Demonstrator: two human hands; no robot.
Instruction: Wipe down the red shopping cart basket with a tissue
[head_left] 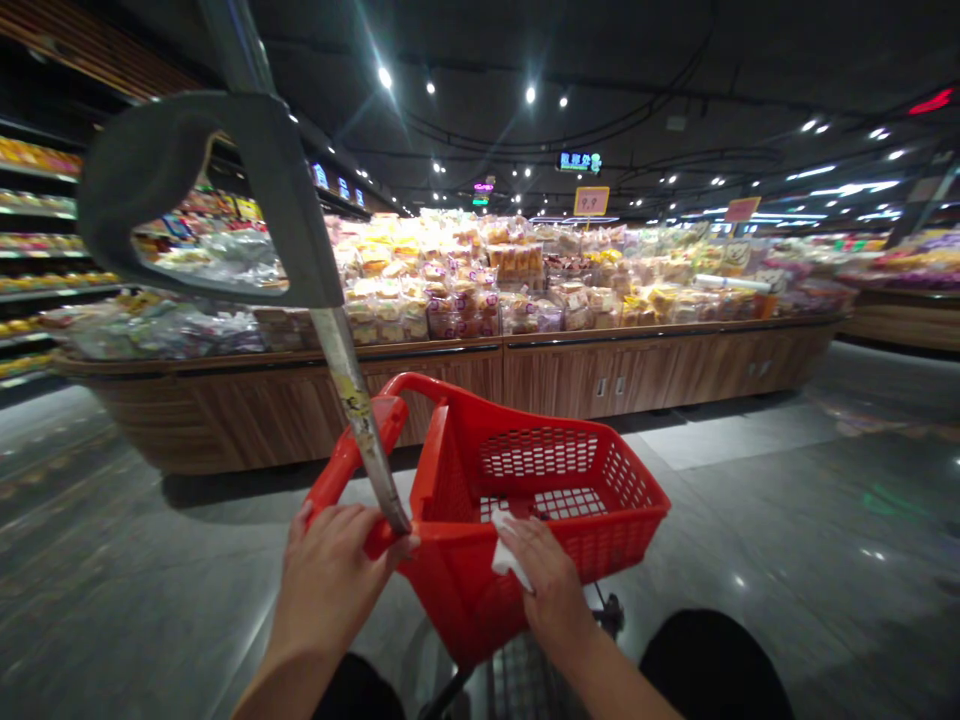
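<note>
A red plastic shopping cart [450,600] with a perforated basket stands in front of me. My left hand [337,550] is wrapped round the near end of its red handle bar [341,470], close to the foot of a worn metal pole [352,400]. That pole rises past my view and carries a dark grey loop handle [304,210]; whether my fingers also touch the pole I cannot tell. Over the near rim of the basket, my right hand [551,575] presses a crumpled white cloth or tissue [508,560]. Some of its fingertips are hidden inside the basket.
Beyond the cart runs a long wood-panelled display counter [570,375] heaped with bagged bread and pastries [457,290]. Stocked shelves [37,230] line the left side. Another display [907,310] stands at far right. Grey tiled floor [817,520] extends to the right.
</note>
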